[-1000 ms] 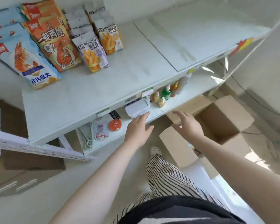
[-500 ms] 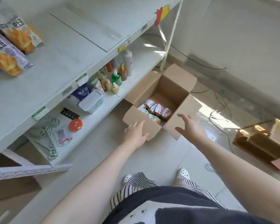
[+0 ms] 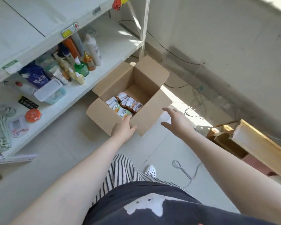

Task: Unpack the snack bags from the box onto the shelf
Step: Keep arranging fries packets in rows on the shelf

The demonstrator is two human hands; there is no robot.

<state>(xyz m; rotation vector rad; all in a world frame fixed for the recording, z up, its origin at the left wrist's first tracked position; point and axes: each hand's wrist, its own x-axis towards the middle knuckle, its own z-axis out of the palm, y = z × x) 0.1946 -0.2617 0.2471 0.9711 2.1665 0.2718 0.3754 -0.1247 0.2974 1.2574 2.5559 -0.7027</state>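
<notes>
The open brown cardboard box [image 3: 128,101] sits on the pale tiled floor [image 3: 63,143], just right of the white metal shelving unit [image 3: 31,26], with all four flaps folded out. In its bottom lies a cluster of small snack bags [image 3: 124,104], some orange-brown, some white and green with yellow print, packed close together against the near-left corner. The far half of the box floor is bare cardboard, so I'd judge part of the load is already out, though the top shelf board shows no bags in the stretch visible from here.

The person's left hand [image 3: 123,128] reaches over the near flap, its fingertips at the nearest white-and-green bag; the fingers look fairly straight and close together, and I cannot tell whether they have pinched anything yet. The right hand [image 3: 177,120] hovers over the right flap with fingers spread wide and relaxed, holding nothing and not touching the bags.

The lower shelf holds other goods: plastic bottles [image 3: 91,51], a blue pouch [image 3: 37,77], a clear lidded plastic tub [image 3: 50,91], and a round orange lid [image 3: 33,115].

So several bags remain to be lifted and carried up to the shelf; this looks like the start of another pick.
</notes>
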